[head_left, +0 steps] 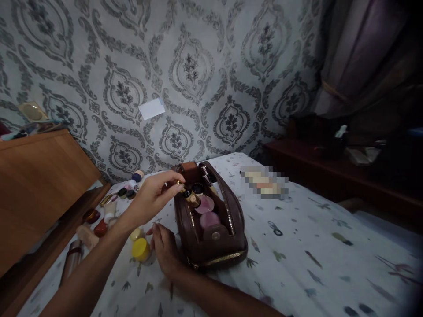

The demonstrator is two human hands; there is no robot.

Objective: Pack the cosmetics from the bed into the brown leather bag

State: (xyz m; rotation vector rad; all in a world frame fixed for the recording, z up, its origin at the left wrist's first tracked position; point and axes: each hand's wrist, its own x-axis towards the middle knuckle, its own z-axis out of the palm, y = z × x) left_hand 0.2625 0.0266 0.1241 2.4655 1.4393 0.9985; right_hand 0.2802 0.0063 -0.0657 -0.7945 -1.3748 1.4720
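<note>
My left hand (153, 196) reaches over the open brown cosmetic bag (216, 259), pinching a small gold-coloured cosmetic item (180, 183) between thumb and fingertips. Just under these fingertips is a black and gold cosmetic tube (194, 200); I cannot tell whether it joins the pinched item. Inside the bag show two round pink pieces (209, 220), a round black item (197, 188) and slim brushes (209, 179). My right hand (166, 251) rests at the bag's left side, fingers loosely extended and apparently holding nothing. Beside it stands a yellow-lidded jar (140, 250).
Several jars, tubes and bottles lie to the left, including a red item (101, 228) and a cream tube (110, 211). A pixelated item (265, 182) lies right of the bag on the patterned sheet (297, 255). A wooden panel (39, 185) borders the left.
</note>
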